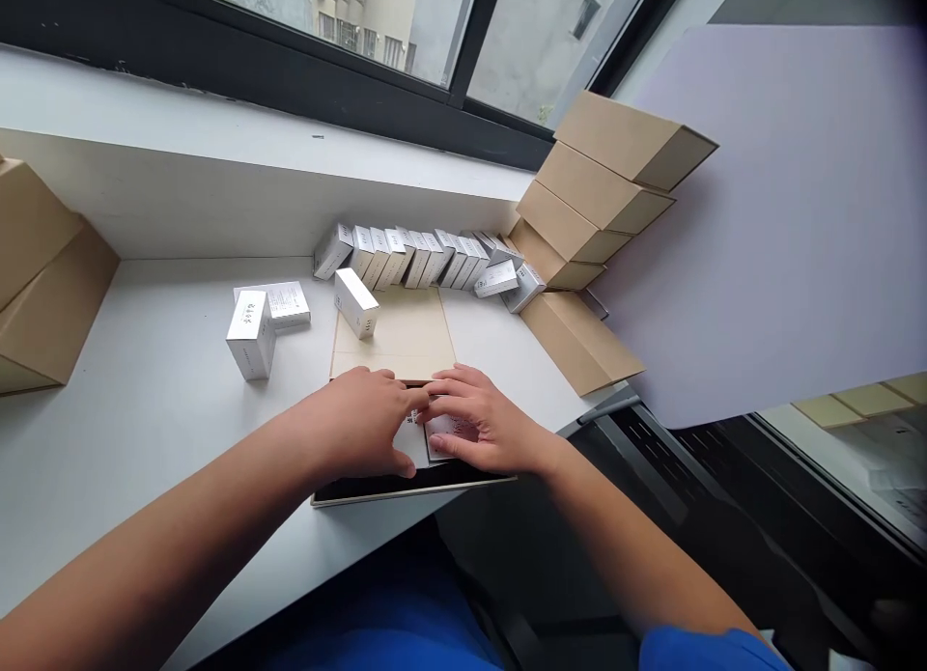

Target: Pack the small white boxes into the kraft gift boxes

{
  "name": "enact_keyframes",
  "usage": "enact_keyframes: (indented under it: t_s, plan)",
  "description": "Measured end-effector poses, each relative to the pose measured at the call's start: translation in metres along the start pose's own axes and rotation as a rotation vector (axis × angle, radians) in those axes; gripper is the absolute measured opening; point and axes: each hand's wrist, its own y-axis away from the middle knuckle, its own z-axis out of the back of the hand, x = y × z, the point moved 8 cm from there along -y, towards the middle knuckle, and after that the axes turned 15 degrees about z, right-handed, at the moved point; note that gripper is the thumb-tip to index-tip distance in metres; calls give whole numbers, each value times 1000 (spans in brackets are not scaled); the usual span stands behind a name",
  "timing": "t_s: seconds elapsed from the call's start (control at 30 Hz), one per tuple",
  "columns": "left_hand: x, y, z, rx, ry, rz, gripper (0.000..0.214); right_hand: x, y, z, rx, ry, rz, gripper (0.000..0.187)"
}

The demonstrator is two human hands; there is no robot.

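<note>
Both my hands rest on small white boxes [443,430] lying inside a shallow dark tray [406,488] at the table's near edge. My left hand [366,425] curls over the left box, fingers bent down on it. My right hand [478,422] lies flat on the right box, fingers stretched and together. Just behind the tray, a tan lid [406,338] carries one upright white box [356,302].
Two more white boxes [252,333] stand to the left. A row of several white boxes [420,256] leans along the back wall. Tan cartons [601,183] lean stacked at the right, a flat one [579,341] below. Brown cartons [43,285] sit far left. A white board [782,217] leans right.
</note>
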Motion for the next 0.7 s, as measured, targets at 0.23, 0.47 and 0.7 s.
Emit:
enact_keyframes:
  t_s: [0.23, 0.47, 0.7]
  plan:
    - [-3, -8, -13, -28, -43, 136, 54, -4, 2, 0, 8, 53, -75, 38]
    - [7, -9, -18, 101, -78, 184, 70, 2, 0, -3, 92, 112, -83, 29]
    - [11, -15, -22, 229, 34, 86, 74, 13, -8, -13, 233, 208, 44, 28]
